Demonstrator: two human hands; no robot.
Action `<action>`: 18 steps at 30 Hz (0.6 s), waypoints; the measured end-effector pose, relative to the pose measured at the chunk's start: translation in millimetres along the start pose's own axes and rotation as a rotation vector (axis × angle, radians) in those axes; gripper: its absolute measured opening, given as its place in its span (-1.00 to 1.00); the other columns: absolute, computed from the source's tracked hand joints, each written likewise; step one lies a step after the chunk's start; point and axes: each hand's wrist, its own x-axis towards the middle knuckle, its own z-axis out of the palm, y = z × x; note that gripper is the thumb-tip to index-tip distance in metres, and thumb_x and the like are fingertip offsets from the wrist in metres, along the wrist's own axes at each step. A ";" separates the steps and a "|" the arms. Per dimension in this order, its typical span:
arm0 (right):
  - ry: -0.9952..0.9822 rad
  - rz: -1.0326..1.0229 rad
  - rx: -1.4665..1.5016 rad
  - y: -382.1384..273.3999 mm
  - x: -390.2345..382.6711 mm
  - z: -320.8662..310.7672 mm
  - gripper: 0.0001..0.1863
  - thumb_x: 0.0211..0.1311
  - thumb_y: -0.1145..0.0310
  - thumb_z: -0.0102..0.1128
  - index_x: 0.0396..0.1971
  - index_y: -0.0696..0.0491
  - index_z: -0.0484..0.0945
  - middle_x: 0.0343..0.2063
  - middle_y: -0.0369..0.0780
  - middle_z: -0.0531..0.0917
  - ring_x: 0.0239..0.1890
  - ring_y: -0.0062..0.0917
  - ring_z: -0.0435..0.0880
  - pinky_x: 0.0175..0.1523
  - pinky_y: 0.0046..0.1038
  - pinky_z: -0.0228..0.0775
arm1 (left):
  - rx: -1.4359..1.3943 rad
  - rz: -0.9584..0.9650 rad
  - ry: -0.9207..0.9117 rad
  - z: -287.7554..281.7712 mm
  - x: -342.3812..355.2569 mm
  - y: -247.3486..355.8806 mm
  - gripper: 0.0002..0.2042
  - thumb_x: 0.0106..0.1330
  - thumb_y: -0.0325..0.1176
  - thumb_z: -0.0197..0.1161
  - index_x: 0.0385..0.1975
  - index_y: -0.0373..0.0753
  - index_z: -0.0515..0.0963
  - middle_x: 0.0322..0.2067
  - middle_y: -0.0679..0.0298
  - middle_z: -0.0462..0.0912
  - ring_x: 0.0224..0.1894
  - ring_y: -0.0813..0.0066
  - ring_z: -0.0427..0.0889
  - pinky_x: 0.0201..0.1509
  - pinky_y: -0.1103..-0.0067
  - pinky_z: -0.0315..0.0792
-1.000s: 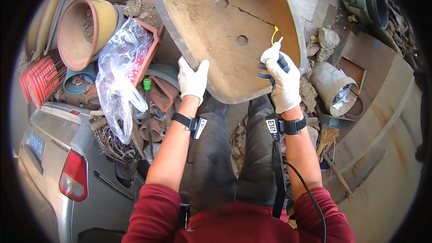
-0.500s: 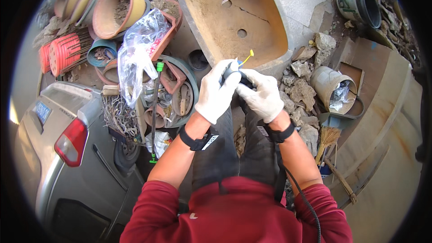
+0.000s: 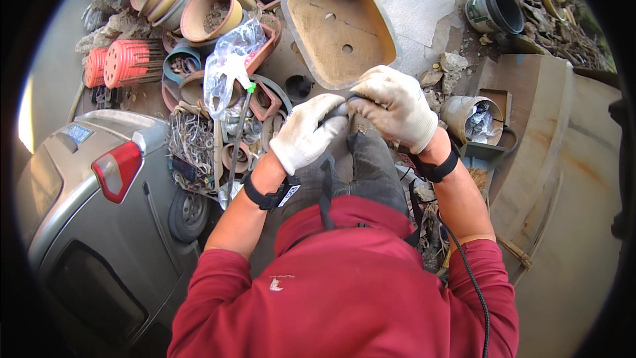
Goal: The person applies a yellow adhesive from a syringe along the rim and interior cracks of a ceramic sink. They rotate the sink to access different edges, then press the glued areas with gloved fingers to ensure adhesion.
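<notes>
My left hand (image 3: 306, 134), in a white work glove, has its thumb and fingers pinched together in front of my thighs. Against its fingertips presses my right hand (image 3: 397, 107), gloved the same way, with fingers curled and the back of the glove turned up. A small dark grey bit shows where the fingertips meet, but the gloves hide most of it and I cannot tell what it is. Beyond the hands lies a large tan basin (image 3: 338, 23) with holes in its bottom. A black strap is on each wrist.
On the left stand a grey car (image 3: 93, 225), stacked flowerpots (image 3: 212, 13), a clear plastic bag (image 3: 228, 56) and a dark pole (image 3: 240, 132) with a green end. To the right are a white bucket (image 3: 457, 119) on its side, a dark bucket (image 3: 493, 12) and broken stones (image 3: 452, 63).
My right hand has risen and turned over, its back now upward. The yellow piece that stuck out between the hands no longer shows. My view has shifted, showing more of my shirt.
</notes>
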 end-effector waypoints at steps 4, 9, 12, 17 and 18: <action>0.151 0.162 -0.037 -35.4 -9.7 -1.0 -0.83 0.19 0.34 0.43 -0.45 0.14 0.71 -0.54 -0.24 0.69 -0.44 -0.43 0.67 -0.25 -0.40 0.53 | 0.327 0.189 -0.008 -27.4 -29.5 10.7 -0.75 0.36 -0.41 0.30 0.00 -0.32 0.60 -0.22 0.05 0.67 -0.14 0.04 0.71 -0.01 0.36 0.56; 0.395 0.486 0.100 -59.3 -12.5 15.1 -0.76 0.31 0.57 0.21 -0.05 0.19 0.68 -0.36 -0.24 0.77 -0.36 -0.67 0.65 -0.20 -0.56 0.52 | -0.092 -0.041 0.082 -66.7 -75.6 10.2 -0.70 0.41 -0.35 0.35 0.05 -0.35 0.61 -0.22 0.21 0.71 -0.18 0.43 0.69 -0.03 0.51 0.56; 0.235 0.377 0.188 -81.4 -15.0 40.4 -0.42 0.31 0.66 0.11 0.36 0.11 0.51 -0.08 -0.10 0.81 -0.18 -0.62 0.74 -0.02 -0.54 0.58 | -0.332 -0.105 0.042 -82.4 -94.5 13.8 -0.66 0.47 -0.26 0.36 0.09 -0.37 0.61 -0.24 0.34 0.68 -0.18 0.63 0.63 -0.04 0.58 0.54; -0.039 0.162 0.123 -136.7 -27.6 53.3 -0.54 0.35 0.64 0.22 0.24 0.16 0.62 -0.11 -0.20 0.79 -0.11 -0.67 0.68 0.06 -0.54 0.54 | -0.525 -0.106 -0.091 -103.5 -117.8 25.3 -0.65 0.46 -0.27 0.36 0.10 -0.39 0.61 -0.27 0.36 0.66 -0.24 0.63 0.59 -0.10 0.60 0.53; -0.062 0.121 0.104 -147.0 -30.0 53.5 -0.61 0.35 0.63 0.26 0.17 0.17 0.68 -0.17 -0.21 0.80 -0.16 -0.69 0.68 0.01 -0.55 0.56 | -0.527 -0.116 -0.120 -106.5 -121.2 28.1 -0.64 0.46 -0.26 0.36 0.10 -0.38 0.61 -0.27 0.36 0.65 -0.25 0.64 0.59 -0.11 0.60 0.53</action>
